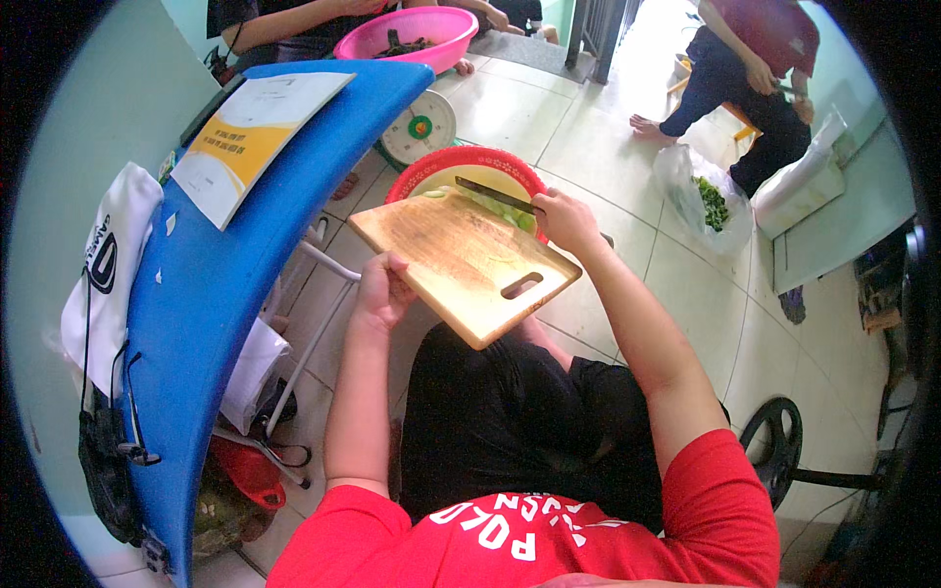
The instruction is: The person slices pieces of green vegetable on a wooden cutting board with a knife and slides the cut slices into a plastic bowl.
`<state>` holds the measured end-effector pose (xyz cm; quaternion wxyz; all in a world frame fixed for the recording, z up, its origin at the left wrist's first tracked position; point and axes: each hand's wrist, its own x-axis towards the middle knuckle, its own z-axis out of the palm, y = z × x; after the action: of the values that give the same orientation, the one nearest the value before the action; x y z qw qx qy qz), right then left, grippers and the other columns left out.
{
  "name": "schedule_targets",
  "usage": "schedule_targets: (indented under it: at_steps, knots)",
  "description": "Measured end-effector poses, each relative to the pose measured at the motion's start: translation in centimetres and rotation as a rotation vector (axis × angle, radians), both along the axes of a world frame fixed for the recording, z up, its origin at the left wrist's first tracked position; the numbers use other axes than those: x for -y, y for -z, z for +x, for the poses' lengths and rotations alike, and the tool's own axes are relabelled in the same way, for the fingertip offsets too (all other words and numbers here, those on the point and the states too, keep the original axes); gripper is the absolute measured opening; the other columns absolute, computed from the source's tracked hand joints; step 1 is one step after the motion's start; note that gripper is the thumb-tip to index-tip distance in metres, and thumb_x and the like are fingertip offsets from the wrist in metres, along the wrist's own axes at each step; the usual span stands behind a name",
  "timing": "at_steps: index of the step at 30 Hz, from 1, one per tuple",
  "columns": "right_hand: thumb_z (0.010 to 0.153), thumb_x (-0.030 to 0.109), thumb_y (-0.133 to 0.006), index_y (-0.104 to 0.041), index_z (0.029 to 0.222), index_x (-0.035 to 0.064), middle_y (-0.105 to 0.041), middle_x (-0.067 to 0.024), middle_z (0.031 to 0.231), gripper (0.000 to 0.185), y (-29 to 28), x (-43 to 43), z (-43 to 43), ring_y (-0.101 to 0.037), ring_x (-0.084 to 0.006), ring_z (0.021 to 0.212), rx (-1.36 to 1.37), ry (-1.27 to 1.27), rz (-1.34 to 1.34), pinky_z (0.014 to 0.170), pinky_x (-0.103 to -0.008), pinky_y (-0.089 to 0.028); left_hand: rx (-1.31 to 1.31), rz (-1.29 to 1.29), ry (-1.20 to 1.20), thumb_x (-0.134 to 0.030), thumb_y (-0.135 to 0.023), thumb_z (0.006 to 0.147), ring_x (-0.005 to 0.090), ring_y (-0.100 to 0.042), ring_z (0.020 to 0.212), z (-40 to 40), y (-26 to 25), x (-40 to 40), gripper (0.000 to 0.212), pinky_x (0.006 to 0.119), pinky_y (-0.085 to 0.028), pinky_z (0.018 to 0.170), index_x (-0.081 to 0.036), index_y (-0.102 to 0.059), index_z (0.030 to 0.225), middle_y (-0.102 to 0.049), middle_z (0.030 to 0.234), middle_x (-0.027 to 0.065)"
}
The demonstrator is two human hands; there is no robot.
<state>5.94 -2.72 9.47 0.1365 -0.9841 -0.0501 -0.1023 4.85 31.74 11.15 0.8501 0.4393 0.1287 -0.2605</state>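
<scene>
My left hand (387, 288) grips the near left edge of a wooden cutting board (463, 257) with a slot handle at its right end. The board is held above my lap, its far edge over a red-rimmed basin (470, 156). In my right hand (564, 220) is a knife (494, 195), its dark blade lying along the board's far edge and pointing left. Pale green sliced vegetable pieces (507, 212) lie in the basin beyond the blade. A few thin shreds are on the board's surface. The board hides the near part of the basin.
A blue table (242, 257) with a booklet (257, 140) stands at left. Beyond the basin are a dial scale (420, 128) and a pink basin (412, 37) near a person. Another person sits at upper right, near a plastic bag (709, 202) of chopped greens.
</scene>
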Motion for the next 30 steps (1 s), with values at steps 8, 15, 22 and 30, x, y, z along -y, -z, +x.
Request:
schedule_targets:
  at_steps: [8, 15, 22, 30]
  knots:
    - [0.089, 0.018, -0.059, -0.068, 0.104, 0.0143, -0.063, -0.0099, 0.098, 0.017, -1.2, -1.6, -0.4, -0.067, -0.0312, 0.089, 0.064, -0.216, -0.01, 0.075, -0.0457, -0.054, -0.009, -0.004, -0.014, -0.01, -0.057, 0.073, 0.0258, -0.068, 0.099, -0.2, -0.2, 0.1, 0.052, 0.041, -0.058, 0.091, 0.003, -0.053, 0.124, -0.067, 0.113, 0.0126]
    - [0.089, 0.018, -0.058, -0.065, 0.1, 0.0107, -0.064, -0.0109, 0.103, 0.015, 0.2, -0.8, 0.9, -0.069, -0.031, 0.091, -0.038, -0.045, -0.152, 0.075, -0.0449, -0.056, 0.047, -0.078, 0.068, -0.008, -0.056, 0.071, 0.0292, -0.066, 0.107, -0.7, -0.2, 0.1, 0.062, 0.041, -0.055, 0.097, 0.006, -0.048, 0.131, -0.065, 0.119, 0.0156]
    - [0.092, 0.024, -0.056, -0.07, 0.101, 0.0116, -0.066, -0.013, 0.101, 0.021, -0.9, 0.3, 0.6, -0.067, -0.034, 0.092, 0.021, 0.038, -0.039, 0.078, -0.0462, -0.055, 0.014, -0.08, 0.087, -0.01, -0.056, 0.071, 0.0287, -0.066, 0.104, -1.0, 0.6, -1.4, 0.059, 0.04, -0.055, 0.094, 0.005, -0.051, 0.128, -0.065, 0.116, 0.0149]
    - [0.088, 0.017, -0.067, -0.07, 0.109, 0.006, -0.07, -0.0167, 0.081, 0.024, -7.3, 8.9, -6.1, -0.068, -0.0273, 0.069, 0.251, 0.118, 0.493, 0.066, -0.0384, -0.054, -0.026, -0.013, 0.14, -0.006, -0.055, 0.074, 0.0251, -0.064, 0.106, -2.9, -1.7, 4.9, 0.057, 0.041, -0.054, 0.094, 0.002, -0.048, 0.13, -0.062, 0.119, 0.0126]
